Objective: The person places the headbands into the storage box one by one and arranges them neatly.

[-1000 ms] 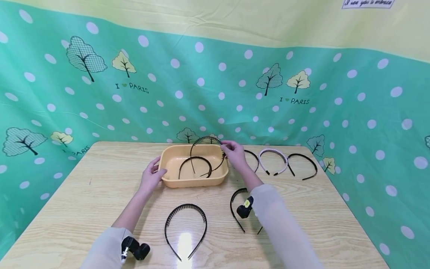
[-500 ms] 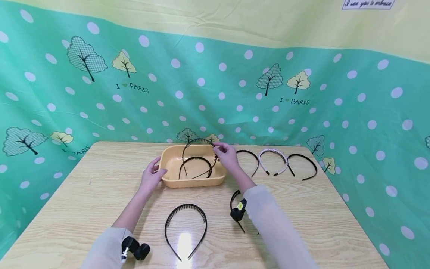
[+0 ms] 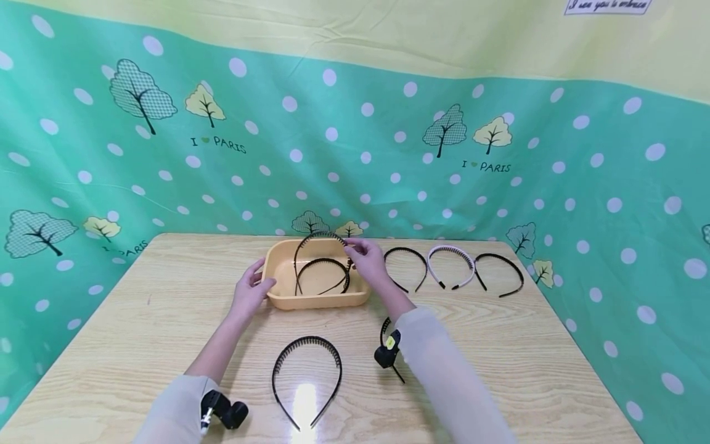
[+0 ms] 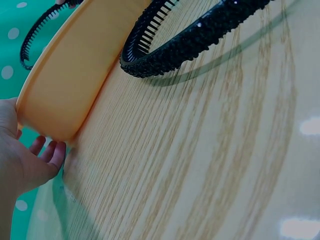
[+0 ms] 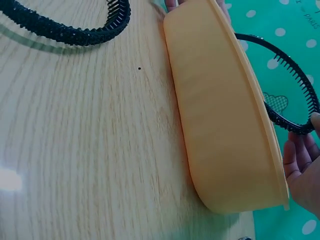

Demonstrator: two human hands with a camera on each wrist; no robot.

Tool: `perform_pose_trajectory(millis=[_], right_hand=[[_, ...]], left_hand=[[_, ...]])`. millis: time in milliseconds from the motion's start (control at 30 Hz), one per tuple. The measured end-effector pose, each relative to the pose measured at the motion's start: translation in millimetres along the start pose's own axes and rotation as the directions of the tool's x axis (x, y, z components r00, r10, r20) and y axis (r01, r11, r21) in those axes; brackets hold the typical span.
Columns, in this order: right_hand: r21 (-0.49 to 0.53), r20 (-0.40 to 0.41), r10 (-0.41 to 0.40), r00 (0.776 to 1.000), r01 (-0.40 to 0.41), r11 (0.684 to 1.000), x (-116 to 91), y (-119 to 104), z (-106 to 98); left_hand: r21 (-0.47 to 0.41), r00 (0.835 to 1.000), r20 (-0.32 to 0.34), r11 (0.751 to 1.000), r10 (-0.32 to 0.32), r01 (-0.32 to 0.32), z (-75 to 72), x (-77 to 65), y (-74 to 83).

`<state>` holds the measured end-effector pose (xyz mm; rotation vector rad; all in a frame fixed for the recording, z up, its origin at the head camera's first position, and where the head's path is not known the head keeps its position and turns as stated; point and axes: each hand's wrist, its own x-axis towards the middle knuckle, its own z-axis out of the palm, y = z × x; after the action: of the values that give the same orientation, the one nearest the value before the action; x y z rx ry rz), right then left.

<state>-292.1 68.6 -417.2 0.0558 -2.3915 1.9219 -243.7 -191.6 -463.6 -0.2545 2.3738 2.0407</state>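
My left hand [image 3: 251,292] grips the left end of a yellow-orange plastic basket [image 3: 318,302], thumb over the rim and fingers on the outside wall. With thumb and fingers my right hand [image 3: 368,259] pinches a black toothed headband [image 3: 318,234] by its right side. That headband stands upright over the basket, its ends reaching down inside. In the right wrist view the pinched headband [image 5: 282,54] shows a beaded, glittery outer face. Another black headband [image 3: 322,260] lies inside the basket, overlapped by the held one in the head view.
On the table [image 3: 166,308], a black headband [image 3: 307,340] lies in front of the basket. Another black headband [image 3: 384,330] is partly hidden under the right forearm. To the right sit a black headband [image 3: 407,249], a lilac headband [image 3: 452,248] and a further black headband [image 3: 513,266].
My right hand has moved left and slightly down with the headband, bringing it further over the basket. The left hand and basket have stayed in place.
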Motion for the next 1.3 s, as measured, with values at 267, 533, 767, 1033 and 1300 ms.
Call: perform_pose_trajectory(millis=[267,533,767,1033,1300], right_hand=[[-0.012,0.037,0.006,0.999,-0.006,1.000,-4.0,1.6,1.1],[-0.060,0.064,0.005,0.998,-0.001,0.998,-4.7,2.9,2.3],[-0.113,0.080,0.000,0.997,0.010,0.994,-6.2,5.1,2.7],[-0.129,0.079,-0.007,0.997,0.017,0.992,-7.8,6.3,4.2],[-0.168,0.072,-0.029,0.997,0.040,0.985,-4.7,6.5,4.5]], left_hand=[[-0.001,1.000,0.004,1.000,-0.008,0.008,-0.4,-1.2,0.2],[-0.002,1.000,0.008,1.000,-0.008,0.008,-1.1,-1.7,-0.3],[0.005,1.000,0.006,1.000,-0.015,0.015,-1.4,-4.0,1.0],[0.001,1.000,0.015,1.000,-0.011,0.011,-1.4,-5.5,1.2],[0.006,1.000,0.003,1.000,-0.009,0.009,0.1,-1.9,0.7]])
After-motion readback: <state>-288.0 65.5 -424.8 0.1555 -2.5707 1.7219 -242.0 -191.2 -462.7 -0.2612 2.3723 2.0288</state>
